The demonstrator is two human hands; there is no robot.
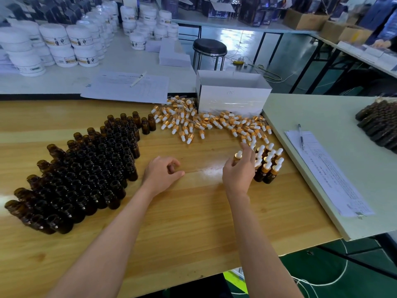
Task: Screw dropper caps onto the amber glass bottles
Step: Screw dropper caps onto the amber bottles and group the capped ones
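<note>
Open amber bottles (86, 175) massed at nine o'clock; left hand (162, 173) at centre, loosely curled on the table (193, 222), holding nothing; dropper caps (206, 123) heaped at one o'clock. Right hand (238, 171) at three o'clock, curled round a capped bottle (238, 157), beside finished bottles (268, 166). Likely light, smooth, breakable glass; best gripped round the body, cap turned by its gold collar.

Left arm: bare, stretched toward 1 o'clock, wrist straight.
Left hand (162, 175): palm down, low over the tabletop (193, 211), fingers loosely curled, thumb pointing to 3 o'clock, nothing held.
Right arm: bare, stretched toward 11 o'clock, lying at 3 o'clock of the left.
Right hand (239, 168): back uppermost, thumb and fingers curled round a capped bottle (238, 156), one finger raised toward 12 o'clock.
</note>
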